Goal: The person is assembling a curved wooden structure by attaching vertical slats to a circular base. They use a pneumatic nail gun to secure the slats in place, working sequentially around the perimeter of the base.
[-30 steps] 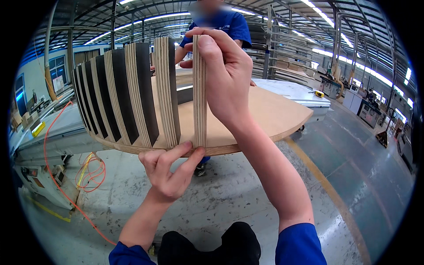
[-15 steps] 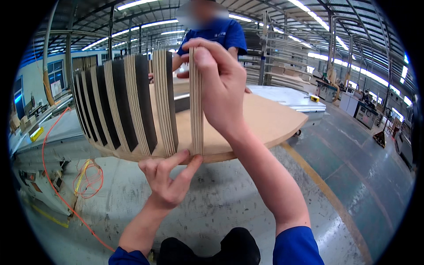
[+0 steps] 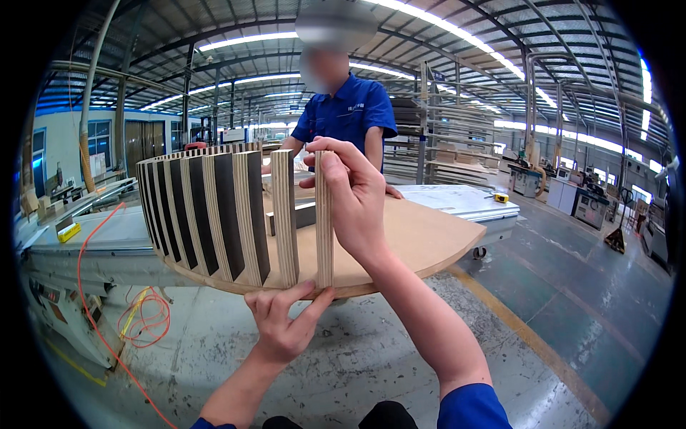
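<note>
An upright plywood slat [image 3: 324, 229] with layered edges stands at the front edge of a curved wooden board [image 3: 421, 232]. My right hand [image 3: 351, 196] is closed round the slat's top, thumb on the near side. Low down, my left hand [image 3: 286, 318] pinches at the slat's foot, its thumb and forefinger against the slat and the board's rim. Just left of it stands another plywood slat [image 3: 285, 222], apart by a narrow gap. Several more dark-faced slats [image 3: 250, 222] continue the curved row leftward. A loose dark-faced strip [image 3: 304, 216] lies on the board behind.
A co-worker in a blue shirt [image 3: 350, 107] stands across the board, one hand on it. The board rests on a grey machine table [image 3: 443, 200]. An orange hose [image 3: 89, 307] hangs at the left. A yellow tape measure [image 3: 501, 198] lies at the table's far right.
My view has tilted up, so the slats and board sit lower and more of the co-worker shows. Both hands keep their places on the same slat.
</note>
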A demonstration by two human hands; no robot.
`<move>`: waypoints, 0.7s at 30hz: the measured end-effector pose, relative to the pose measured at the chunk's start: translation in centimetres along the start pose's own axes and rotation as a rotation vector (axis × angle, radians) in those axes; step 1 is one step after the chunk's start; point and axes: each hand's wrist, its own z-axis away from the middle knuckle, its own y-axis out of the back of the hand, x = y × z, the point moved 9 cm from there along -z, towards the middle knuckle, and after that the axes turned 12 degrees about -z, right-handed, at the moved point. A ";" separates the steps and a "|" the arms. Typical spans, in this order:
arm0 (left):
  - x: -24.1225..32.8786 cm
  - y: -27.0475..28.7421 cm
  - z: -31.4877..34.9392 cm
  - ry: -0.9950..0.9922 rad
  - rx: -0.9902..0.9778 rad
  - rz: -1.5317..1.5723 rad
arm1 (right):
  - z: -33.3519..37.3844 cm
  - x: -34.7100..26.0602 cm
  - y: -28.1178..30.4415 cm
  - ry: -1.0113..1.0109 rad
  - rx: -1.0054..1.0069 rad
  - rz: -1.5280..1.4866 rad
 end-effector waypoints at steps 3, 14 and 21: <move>-0.3 0.4 0.2 0.007 -0.004 -0.003 | 0.0 0.0 -0.5 0.010 0.013 -0.017; -4.9 4.4 0.8 0.079 0.150 0.189 | 0.2 -0.7 0.3 -0.004 -0.005 0.121; -17.2 9.7 3.0 0.686 0.642 0.597 | 0.5 0.2 0.0 0.002 -0.011 0.092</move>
